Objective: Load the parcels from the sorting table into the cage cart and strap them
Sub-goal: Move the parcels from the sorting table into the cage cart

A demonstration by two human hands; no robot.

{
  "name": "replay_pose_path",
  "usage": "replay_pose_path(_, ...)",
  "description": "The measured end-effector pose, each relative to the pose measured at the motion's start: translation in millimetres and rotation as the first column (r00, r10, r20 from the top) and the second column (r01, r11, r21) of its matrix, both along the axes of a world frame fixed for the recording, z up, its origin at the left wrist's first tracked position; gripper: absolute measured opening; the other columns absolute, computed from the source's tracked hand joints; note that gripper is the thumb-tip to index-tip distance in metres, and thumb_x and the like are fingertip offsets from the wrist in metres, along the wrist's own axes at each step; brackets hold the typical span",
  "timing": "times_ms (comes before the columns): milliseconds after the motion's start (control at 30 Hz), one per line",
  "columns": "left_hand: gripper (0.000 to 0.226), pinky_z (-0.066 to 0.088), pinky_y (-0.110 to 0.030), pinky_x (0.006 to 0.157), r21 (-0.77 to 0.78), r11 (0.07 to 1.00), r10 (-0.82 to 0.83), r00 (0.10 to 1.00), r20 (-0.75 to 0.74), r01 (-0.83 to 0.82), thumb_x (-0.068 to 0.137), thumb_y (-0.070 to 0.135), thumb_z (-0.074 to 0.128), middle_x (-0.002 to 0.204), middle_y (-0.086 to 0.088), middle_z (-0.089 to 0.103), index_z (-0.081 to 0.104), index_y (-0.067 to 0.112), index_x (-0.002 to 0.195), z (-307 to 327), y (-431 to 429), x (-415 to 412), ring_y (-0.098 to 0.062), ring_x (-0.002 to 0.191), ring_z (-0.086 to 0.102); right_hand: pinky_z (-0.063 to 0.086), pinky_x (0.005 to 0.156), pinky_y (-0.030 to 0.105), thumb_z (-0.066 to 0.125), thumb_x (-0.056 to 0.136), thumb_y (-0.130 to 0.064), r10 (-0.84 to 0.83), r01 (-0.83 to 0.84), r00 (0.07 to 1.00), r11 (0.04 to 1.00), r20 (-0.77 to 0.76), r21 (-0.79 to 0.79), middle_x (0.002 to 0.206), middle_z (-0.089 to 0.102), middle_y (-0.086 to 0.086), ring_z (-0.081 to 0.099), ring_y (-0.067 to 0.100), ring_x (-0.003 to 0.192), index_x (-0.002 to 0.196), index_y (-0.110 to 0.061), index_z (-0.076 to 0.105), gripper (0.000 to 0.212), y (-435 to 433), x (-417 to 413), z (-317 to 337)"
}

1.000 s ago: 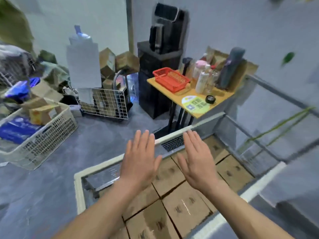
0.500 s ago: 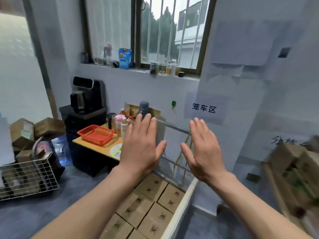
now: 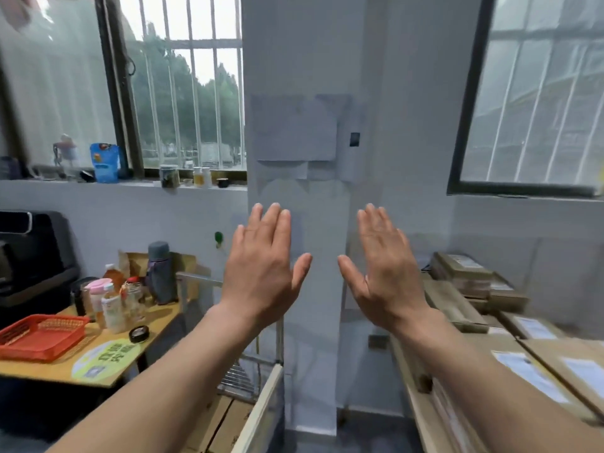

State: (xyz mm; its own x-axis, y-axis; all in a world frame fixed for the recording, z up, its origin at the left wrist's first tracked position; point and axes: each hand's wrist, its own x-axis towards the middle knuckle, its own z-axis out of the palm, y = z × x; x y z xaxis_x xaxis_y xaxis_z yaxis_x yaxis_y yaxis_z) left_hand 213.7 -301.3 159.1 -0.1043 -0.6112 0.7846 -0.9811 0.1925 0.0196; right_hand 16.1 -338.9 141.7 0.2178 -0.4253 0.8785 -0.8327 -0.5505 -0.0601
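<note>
My left hand (image 3: 261,266) and my right hand (image 3: 385,269) are both raised in front of a white wall pillar, fingers straight, backs toward me, holding nothing. Brown cardboard parcels (image 3: 549,364) with white labels lie stacked on the sorting table (image 3: 415,403) at the right, below and beyond my right forearm. The cage cart (image 3: 261,403) shows at the bottom centre with its pale rail and wire side. Brown boxes (image 3: 222,426) lie flat inside it, partly hidden by my left forearm.
A wooden side table (image 3: 108,371) at the left carries a red basket (image 3: 42,335), several bottles (image 3: 111,305) and a roll of tape (image 3: 139,333). A black appliance (image 3: 29,256) stands behind it. Barred windows sit on both sides of the pillar.
My view has swung up and to the right, from the boxes in the cage cart to the pillar and the parcel table. Both hands stayed raised, flat and empty.
</note>
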Motion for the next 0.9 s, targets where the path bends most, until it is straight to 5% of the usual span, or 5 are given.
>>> replay_pose_path(200,0.074,0.040,-0.057,0.106,-0.009,0.992,-0.122,0.992,0.022,0.122,0.092,0.052,0.037,0.149,-0.021,0.042,0.044,-0.001,0.143,5.7,-30.0,-67.1,-0.041,0.142,0.034,0.030,0.117,0.054,0.043,0.094,-0.048,-0.150,0.150,0.989,0.989,0.005,-0.002,0.159,0.030,0.016,0.026,0.030,0.149,0.153,-0.004,0.032,0.075,-4.6,-74.1,6.5)
replay_pose_path(533,0.072,0.041,-0.058,0.104,-0.021,0.920,-0.391,0.920,0.008,0.391,0.094,0.052,0.035,0.147,-0.022,0.045,0.045,-0.001,0.141,-1.9,-80.0,-147.3,-0.043,0.139,0.037,0.016,0.118,0.041,0.041,0.095,-0.049,-0.427,0.427,0.904,0.904,-0.004,-0.027,0.160,0.029,0.015,0.022,0.026,0.150,0.154,-0.004,0.031,0.075,3.5,-152.3,10.3)
replay_pose_path(900,0.071,0.039,-0.057,0.108,-0.025,0.801,-0.598,0.801,0.003,0.598,0.094,0.052,0.036,0.149,-0.020,0.043,0.043,0.002,0.143,3.0,-119.8,-199.6,-0.040,0.141,0.035,0.026,0.118,0.050,0.040,0.095,-0.050,-0.663,0.662,0.749,0.749,-0.020,-0.028,0.160,0.029,0.014,0.023,0.028,0.150,0.154,-0.004,0.030,0.075,15.9,-190.0,15.7)
